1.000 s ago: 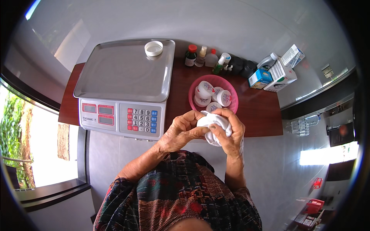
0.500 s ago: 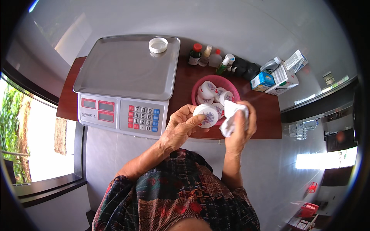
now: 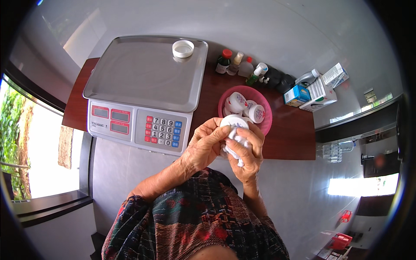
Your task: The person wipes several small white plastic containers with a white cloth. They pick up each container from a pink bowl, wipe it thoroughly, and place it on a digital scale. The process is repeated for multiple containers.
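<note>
My left hand (image 3: 203, 147) grips a round white plastic lid (image 3: 232, 119) with a ribbed edge, thumb on its printed top. Bunched in my right hand (image 3: 250, 161) is a white cloth (image 3: 235, 150), its fingers closed and pressed against that lid. Just beyond both hands stands a pink plastic basket (image 3: 267, 125) with several similar white lids (image 3: 238, 102) in it; my hands hide its near side. Another white lid (image 3: 183, 49) lies hollow side up on the metal pan of a scale (image 3: 143, 73) at the left.
Both scale and basket rest on a dark red wooden table (image 3: 290, 138). Along the wall stand several small bottles (image 3: 245, 68) and dark containers (image 3: 286, 82). Farther right are a blue box (image 3: 297, 95), a grey bottle (image 3: 307, 78) and white cartons (image 3: 320, 94).
My right hand has brought the cloth leftward from beside the basket onto the lid. The left hand still holds the lid, which has shifted slightly.
</note>
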Available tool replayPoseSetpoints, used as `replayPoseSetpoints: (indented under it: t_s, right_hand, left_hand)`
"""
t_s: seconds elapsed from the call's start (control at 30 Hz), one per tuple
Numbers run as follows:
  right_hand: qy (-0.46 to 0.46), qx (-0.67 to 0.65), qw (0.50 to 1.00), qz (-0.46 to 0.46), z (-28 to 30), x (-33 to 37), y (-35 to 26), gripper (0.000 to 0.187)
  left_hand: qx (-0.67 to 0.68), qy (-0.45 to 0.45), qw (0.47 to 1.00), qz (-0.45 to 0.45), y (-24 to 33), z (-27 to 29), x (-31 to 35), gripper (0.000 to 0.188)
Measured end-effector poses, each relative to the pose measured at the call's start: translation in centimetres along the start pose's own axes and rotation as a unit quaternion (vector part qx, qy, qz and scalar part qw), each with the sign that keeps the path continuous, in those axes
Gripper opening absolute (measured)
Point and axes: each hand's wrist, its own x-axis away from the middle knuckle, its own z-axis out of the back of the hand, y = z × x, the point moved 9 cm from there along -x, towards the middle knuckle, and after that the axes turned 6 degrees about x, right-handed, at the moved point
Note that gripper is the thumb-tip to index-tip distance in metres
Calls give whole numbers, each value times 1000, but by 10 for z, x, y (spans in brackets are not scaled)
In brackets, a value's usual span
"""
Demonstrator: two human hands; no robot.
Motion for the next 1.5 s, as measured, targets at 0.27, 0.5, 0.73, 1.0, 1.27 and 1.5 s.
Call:
replayPoseSetpoints:
  t_s: [0.27,0.5,0.73,1.0,1.27,1.5]
  right_hand:
    - [-3,-58,989,-137,10,-11,24,32]
    - [-17,-222,914,-340,-5,-5,55,37]
    - [-40,-224,889,-398,-9,4,71,22]
    - [24,-166,934,-315,-6,-3,50,29]
    - [-52,-35,983,-170,-6,13,26,32]
    - [33,-171,917,-358,12,40,57,26]
  left_hand:
    - [-57,-31,998,-27,-3,2,0,19]
    - [-100,-39,994,3,-7,3,7,23]
    - [-210,-16,978,-4,-4,1,9,32]
    - [-198,49,979,29,-10,17,9,25]
    - [-137,48,989,1,-4,17,11,22]
    - [-54,-21,997,43,-19,12,10,22]
